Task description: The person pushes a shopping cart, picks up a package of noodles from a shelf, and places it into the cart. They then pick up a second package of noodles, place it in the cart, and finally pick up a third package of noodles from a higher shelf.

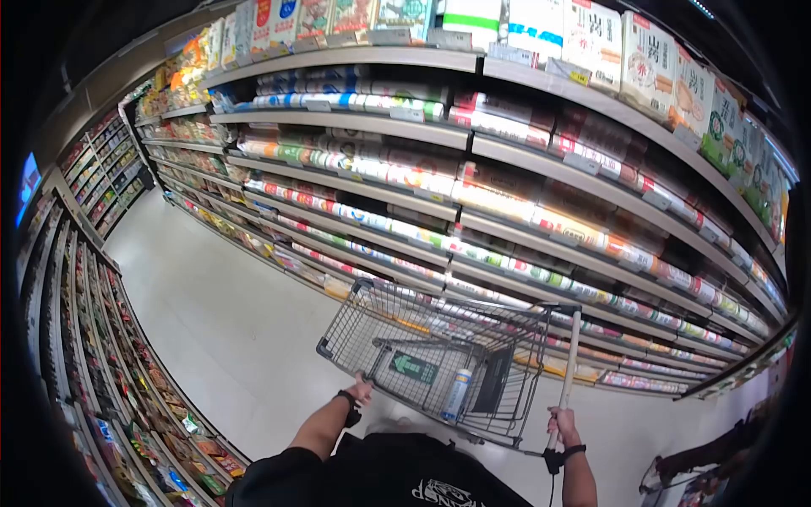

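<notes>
cart (pixel 427 325) rim in l hand (pixel 361 389), r hand (pixel 562 422) grips white pole (pixel 572 355).

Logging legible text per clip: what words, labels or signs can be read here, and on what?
"NSP", cut off, uncertain: shirt print.
Large Chinese character, not sure which: top-shelf boxes.
Green sign in cart: arrow only, wording blurred.
Price tags, bottle label: too small.

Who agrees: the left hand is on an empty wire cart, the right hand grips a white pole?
Wrong: the cart is not empty. The head view shows a white-and-blue bottle in it; left hand on the cart, right hand gripping the white pole.
</notes>
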Demonstrator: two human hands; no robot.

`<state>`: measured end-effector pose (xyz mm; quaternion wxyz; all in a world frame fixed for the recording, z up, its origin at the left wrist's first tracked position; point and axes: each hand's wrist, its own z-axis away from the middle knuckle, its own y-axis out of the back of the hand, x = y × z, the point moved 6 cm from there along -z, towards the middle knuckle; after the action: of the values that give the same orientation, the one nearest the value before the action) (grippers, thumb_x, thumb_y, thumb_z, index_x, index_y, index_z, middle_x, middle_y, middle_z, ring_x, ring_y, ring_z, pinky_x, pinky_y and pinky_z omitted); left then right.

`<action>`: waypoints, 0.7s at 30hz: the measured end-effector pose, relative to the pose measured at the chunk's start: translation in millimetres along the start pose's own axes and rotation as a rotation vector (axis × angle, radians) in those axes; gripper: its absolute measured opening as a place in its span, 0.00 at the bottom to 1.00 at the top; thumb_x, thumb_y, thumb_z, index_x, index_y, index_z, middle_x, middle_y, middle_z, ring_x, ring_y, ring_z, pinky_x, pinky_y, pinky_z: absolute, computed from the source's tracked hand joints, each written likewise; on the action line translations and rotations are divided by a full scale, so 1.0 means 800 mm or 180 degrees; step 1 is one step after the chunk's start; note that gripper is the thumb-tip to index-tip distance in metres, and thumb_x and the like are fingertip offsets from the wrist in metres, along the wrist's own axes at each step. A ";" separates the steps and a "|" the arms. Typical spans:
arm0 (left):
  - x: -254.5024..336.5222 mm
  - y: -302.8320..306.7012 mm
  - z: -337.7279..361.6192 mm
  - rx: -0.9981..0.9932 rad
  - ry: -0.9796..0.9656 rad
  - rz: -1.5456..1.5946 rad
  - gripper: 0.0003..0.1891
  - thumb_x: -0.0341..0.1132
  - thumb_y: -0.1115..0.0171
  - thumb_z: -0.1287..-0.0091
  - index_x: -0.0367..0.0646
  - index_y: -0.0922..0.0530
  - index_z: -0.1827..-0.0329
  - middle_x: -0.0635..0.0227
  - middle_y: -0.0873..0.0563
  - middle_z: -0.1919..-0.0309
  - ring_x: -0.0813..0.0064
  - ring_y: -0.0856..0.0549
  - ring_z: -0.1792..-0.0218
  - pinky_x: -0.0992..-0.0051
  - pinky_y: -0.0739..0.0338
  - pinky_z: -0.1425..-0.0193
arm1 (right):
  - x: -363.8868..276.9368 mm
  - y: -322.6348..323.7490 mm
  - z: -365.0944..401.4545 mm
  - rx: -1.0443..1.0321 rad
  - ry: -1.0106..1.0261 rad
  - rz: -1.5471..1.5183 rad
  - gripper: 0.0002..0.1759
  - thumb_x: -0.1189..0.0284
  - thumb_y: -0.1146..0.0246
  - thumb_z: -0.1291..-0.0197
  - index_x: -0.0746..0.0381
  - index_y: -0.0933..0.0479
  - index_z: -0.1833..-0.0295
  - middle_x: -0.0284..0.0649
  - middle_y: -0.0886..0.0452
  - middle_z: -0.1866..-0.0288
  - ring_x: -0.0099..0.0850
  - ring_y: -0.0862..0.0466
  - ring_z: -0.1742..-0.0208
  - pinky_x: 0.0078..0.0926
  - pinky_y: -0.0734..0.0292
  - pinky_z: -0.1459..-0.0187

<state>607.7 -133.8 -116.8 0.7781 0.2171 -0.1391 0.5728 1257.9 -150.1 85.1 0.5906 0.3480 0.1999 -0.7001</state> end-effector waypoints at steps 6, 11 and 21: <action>0.043 -0.084 0.128 -0.0575 -0.0096 -0.0196 0.35 0.65 0.53 0.28 0.59 0.53 0.27 0.62 0.16 0.51 0.69 0.12 0.60 0.58 0.18 0.52 | -0.007 -0.080 0.018 -0.0589 -0.0206 -0.0444 0.17 0.70 0.39 0.39 0.54 0.37 0.78 0.28 0.42 0.88 0.22 0.41 0.90 0.25 0.43 0.88; 0.018 -0.075 0.090 -0.0989 -0.0183 -0.0444 0.26 0.60 0.53 0.25 0.56 0.44 0.34 0.64 0.16 0.54 0.70 0.11 0.61 0.56 0.19 0.54 | 0.006 -0.144 0.025 -0.0875 -0.0278 -0.0720 0.22 0.68 0.37 0.38 0.50 0.41 0.79 0.25 0.45 0.87 0.20 0.44 0.90 0.24 0.47 0.87; 0.036 -0.094 0.170 -0.1351 -0.0422 -0.0775 0.36 0.64 0.49 0.29 0.50 0.46 0.31 0.62 0.23 0.42 0.63 0.14 0.49 0.59 0.19 0.49 | 0.002 -0.269 0.052 -0.0750 -0.0115 -0.0862 0.17 0.71 0.35 0.40 0.55 0.36 0.76 0.29 0.40 0.87 0.23 0.40 0.89 0.27 0.40 0.85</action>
<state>692.4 -196.5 1.2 0.8586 0.1012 -0.2798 0.4174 1039.5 -131.7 84.1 0.5311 0.2337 0.3149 -0.7511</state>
